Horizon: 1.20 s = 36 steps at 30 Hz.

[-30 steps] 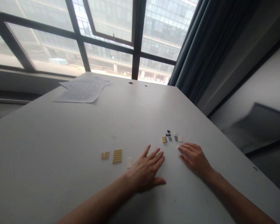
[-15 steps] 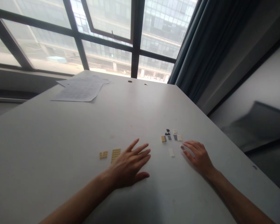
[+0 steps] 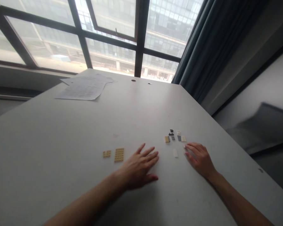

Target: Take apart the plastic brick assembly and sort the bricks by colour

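Note:
My left hand (image 3: pixel 141 164) is held with its fingers spread and nothing in it, just right of a tan studded plate (image 3: pixel 119 155). Smaller tan pieces (image 3: pixel 106 153) lie to the left of that plate. At the fingertips of my right hand (image 3: pixel 200 159) is a small white piece (image 3: pixel 184 146), partly covered by the fingers. The thumb and fingers of this hand are apart. Between the hands lies a flat white brick plate (image 3: pixel 175 153). Behind it sit a tan and grey brick (image 3: pixel 167 139), a dark grey one (image 3: pixel 179 138) and a white studded one (image 3: pixel 183 138).
Small black pieces (image 3: pixel 171 132) and another white piece (image 3: pixel 178 132) lie at the back of the brick group. Printed papers (image 3: pixel 81 89) rest on the white table (image 3: pixel 85 125) at its far left. Windows and a dark curtain (image 3: pixel 198 47) stand beyond the far edge.
My left hand has moved right, uncovering the whole tan studded plate. My right hand stays by the small white piece. The view has shifted slightly.

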### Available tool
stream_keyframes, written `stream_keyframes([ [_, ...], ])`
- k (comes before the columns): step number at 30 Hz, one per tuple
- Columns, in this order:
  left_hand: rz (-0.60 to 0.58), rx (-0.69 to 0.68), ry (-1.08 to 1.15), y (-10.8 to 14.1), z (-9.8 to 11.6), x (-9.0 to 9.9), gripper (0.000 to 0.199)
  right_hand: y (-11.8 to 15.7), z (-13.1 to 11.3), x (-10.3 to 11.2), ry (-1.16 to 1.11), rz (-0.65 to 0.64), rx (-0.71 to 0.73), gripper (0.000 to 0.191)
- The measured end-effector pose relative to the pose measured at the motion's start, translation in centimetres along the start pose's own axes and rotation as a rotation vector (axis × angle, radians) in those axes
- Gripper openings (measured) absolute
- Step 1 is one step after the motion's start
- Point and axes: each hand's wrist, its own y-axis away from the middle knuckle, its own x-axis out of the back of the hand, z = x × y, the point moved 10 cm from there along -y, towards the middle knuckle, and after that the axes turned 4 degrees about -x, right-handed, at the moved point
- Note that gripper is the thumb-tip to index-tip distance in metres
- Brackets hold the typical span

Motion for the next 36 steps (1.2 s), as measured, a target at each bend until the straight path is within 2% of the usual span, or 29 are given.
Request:
stream_keyframes([
  [3,-0.016,-0.057,0.024,-3.4,1.3,-1.4,0.067,0.2,-0.6,0.3,-0.006,0.004,0.014,0.025],
  [6,0.023,-0.091,0.019,-4.9,2.0,-1.8,0.07,0.4,-2.0,0.7,-0.043,-0.003,0.078,0.026],
  [11,0.047,-0.078,0.0,-3.9,2.1,-1.3,0.058,0.7,-4.7,0.3,-0.129,-0.094,0.221,0.031],
  [14,0.037,-0.069,0.005,-3.8,2.1,-1.3,0.056,0.6,-5.5,-0.2,-0.147,-0.142,0.256,0.032],
  [27,0.031,-0.057,-0.017,-5.3,2.7,-1.9,0.062,0.7,-5.1,-0.6,-0.153,-0.169,0.216,0.03],
  [30,0.027,-0.048,-0.01,-4.3,2.3,-1.2,0.064,0.7,-4.8,-0.4,-0.16,-0.149,0.216,0.031],
  [32,0.024,-0.032,-0.018,-2.6,1.4,-0.1,0.063,0.6,-4.8,-0.2,-0.168,-0.129,0.212,0.031],
  [34,0.014,-0.01,-0.058,0.3,-0.2,1.4,0.063,0.5,-5.2,-0.2,-0.174,-0.121,0.215,0.03],
  [36,0.024,0.035,-0.144,4.2,-2.3,3.1,0.064,0.2,-6.6,-0.3,-0.186,-0.131,0.234,0.03],
])
